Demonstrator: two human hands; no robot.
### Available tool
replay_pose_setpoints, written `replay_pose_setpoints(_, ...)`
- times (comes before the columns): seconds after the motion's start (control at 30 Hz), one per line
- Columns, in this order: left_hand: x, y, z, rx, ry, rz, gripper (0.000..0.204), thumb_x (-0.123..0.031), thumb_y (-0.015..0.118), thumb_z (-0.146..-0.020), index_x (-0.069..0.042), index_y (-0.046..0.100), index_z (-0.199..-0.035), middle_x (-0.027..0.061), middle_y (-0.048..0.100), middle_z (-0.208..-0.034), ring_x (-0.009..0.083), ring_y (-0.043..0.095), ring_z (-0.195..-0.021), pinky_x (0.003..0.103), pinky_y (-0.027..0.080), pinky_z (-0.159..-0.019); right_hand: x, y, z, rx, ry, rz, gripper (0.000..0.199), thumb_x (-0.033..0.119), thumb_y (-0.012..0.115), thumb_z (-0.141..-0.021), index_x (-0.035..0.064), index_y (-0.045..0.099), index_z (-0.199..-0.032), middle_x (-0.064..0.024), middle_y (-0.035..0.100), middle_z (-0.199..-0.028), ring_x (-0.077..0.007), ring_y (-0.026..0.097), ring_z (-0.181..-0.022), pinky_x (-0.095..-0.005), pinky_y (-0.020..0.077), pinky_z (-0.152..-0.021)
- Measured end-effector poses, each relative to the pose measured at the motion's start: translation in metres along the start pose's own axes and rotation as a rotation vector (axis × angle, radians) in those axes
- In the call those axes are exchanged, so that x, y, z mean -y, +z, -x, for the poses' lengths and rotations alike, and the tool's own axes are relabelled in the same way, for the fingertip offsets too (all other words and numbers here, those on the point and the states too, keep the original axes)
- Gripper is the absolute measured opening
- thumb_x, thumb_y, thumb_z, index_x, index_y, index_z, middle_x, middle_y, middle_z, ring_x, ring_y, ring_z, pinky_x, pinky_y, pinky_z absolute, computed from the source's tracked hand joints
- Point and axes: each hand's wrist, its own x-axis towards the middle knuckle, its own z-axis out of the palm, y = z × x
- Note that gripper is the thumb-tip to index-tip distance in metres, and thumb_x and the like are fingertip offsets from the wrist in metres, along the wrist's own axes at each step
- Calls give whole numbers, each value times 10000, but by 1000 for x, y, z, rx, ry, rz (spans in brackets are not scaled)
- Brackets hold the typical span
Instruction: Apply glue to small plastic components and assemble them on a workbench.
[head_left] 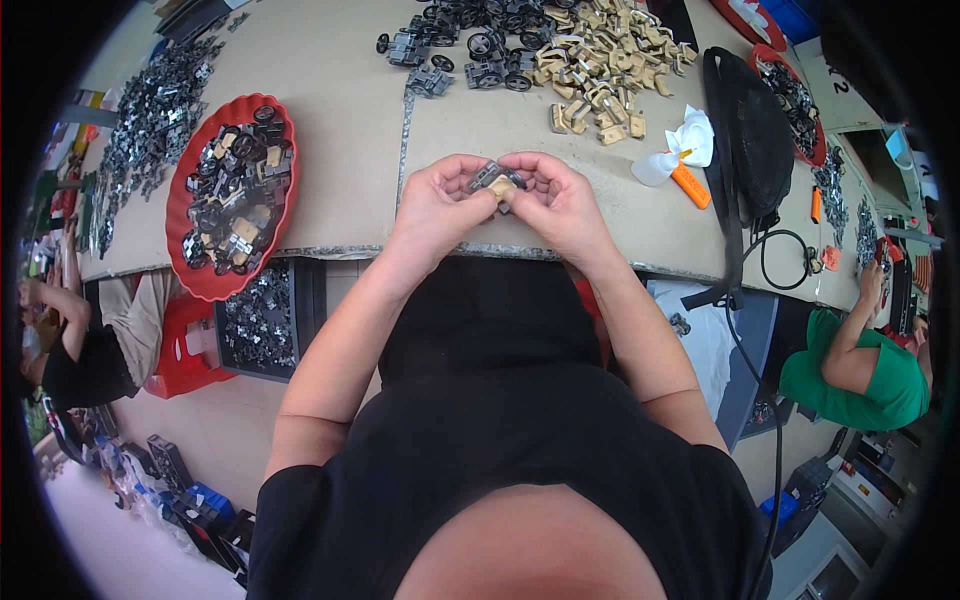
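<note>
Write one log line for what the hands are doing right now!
left hand: pinching small grey part | right hand: pinching same part | red tray: left, full | tan pieces: beyond hands

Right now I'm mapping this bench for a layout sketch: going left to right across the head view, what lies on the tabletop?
Loose grey metal parts → red tray → left hand → small grey-and-tan part → right hand → orange-handled tool → black bag

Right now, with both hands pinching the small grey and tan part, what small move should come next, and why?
Probably press the tan piece home: the left hand and right hand both pinch the small grey and tan plastic assembly above the cardboard-covered table, and the tan piece looks only partly seated.
</note>
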Motion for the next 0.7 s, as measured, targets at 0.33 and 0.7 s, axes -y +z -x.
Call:
replay_pose_setpoints(0.33, 18, 2, 6, -6, 196, -328, 434, 13, 493, -818, 32, 440, -1248, 76, 555, -1034, 96, 538, -943, 214, 434, -808, -7, 0, -3, -66, -46, 149, 304, 28, 616, -736, -30, 526, -1020, -67, 606, -871, -72, 570, -736, -204, 472, -662)
replay_pose_setpoints(0.7, 19, 4, 7, -18, 255, -288, 413, 38, 478, -821, 11, 466, -1234, 49, 531, -1031, 60, 514, -864, 188, 424, -755, -6, -1, -3, -49, 5, 127, 276, 28, 635, -725, -26, 515, -968, -58, 599, -843, -70, 563, -740, -202, 470, -658)
